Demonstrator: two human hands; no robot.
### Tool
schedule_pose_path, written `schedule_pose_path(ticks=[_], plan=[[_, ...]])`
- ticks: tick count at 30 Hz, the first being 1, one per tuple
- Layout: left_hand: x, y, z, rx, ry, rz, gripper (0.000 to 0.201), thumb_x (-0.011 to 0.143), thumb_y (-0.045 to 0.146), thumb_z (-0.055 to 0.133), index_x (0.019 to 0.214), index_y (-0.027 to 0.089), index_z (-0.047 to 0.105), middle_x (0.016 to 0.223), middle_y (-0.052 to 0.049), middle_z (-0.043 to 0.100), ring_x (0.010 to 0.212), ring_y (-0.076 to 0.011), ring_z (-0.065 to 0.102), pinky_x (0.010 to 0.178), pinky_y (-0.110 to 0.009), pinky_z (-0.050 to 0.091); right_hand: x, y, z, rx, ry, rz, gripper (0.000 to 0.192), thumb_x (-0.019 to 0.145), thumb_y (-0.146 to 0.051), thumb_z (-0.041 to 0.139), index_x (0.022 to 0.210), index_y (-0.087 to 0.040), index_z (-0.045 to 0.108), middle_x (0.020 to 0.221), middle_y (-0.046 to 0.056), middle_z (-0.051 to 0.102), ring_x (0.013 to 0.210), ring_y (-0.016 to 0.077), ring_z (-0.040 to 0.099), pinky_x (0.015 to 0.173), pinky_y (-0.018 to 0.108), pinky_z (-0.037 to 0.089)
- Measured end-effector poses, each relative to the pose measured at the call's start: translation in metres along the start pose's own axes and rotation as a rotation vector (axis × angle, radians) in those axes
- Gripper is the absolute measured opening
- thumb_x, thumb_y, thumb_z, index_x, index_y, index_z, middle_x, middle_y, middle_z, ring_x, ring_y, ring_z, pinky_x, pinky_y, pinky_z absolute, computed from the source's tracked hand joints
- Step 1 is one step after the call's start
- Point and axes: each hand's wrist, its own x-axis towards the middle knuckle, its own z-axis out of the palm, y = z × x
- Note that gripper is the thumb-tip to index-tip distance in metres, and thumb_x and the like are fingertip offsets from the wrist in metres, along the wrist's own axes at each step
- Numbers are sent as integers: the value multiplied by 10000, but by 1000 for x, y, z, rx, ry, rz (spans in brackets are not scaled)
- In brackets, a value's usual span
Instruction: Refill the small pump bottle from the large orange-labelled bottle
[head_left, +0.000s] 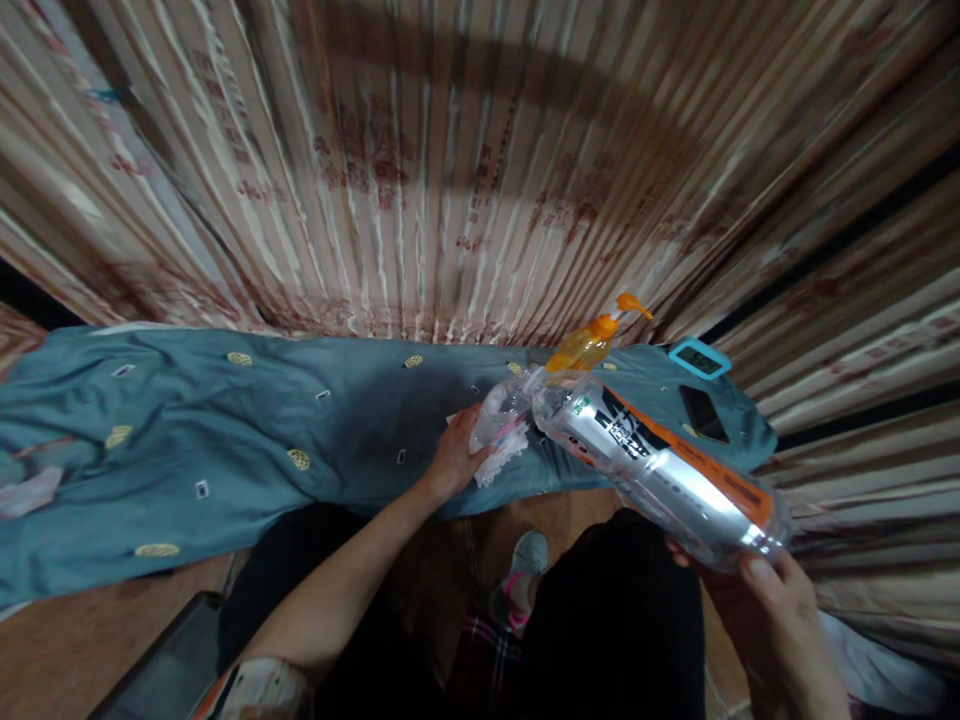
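Right hand (776,590) clamped on base of large plastic bottle (660,465), long axis tilted, mouth pointing up-left into clear cup (501,415), left hand (454,460) wrapped round cup on teal cloth (225,440), orange pump bottle (592,342), blue timer (699,358), phone (703,412) behind bottle.

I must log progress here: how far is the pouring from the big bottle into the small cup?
Done: the large clear plastic bottle is uncapped and tipped, held by the right hand. In hand: its mouth meets the small clear plastic cup, which the left hand steadies. Left: the fill level cannot be read.
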Motion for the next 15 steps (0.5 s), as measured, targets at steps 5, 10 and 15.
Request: schedule_pose_path(ticks=[5,10,15], plan=[[0,-1,0,4,7,18,591,821,276,733,1361,222,499,1289,-94,618,1199,-301,601,1043,-466,504,-5,-5,8,26,21,18,417,710,-382,810,1106,-271,743,914,35,745,642,205,671,652,316,604],[0,-3,0,21,-8,20,600,837,294,718,1380,194,481,1328,-125,603,1221,-310,588,1055,-490,495,6,6,-9,32,9,38,561,608,-394,862,1137,-251,742,956,64,757,699,224,703,624,306,610],[0,-3,1,36,-2,13,614,826,281,729,1383,215,478,1329,-109,606,1210,-300,598,1055,-485,499,17,19,-26,24,9,21,637,546,-394,871,1147,-235,734,952,67,757,697,226,705,616,327,623]])
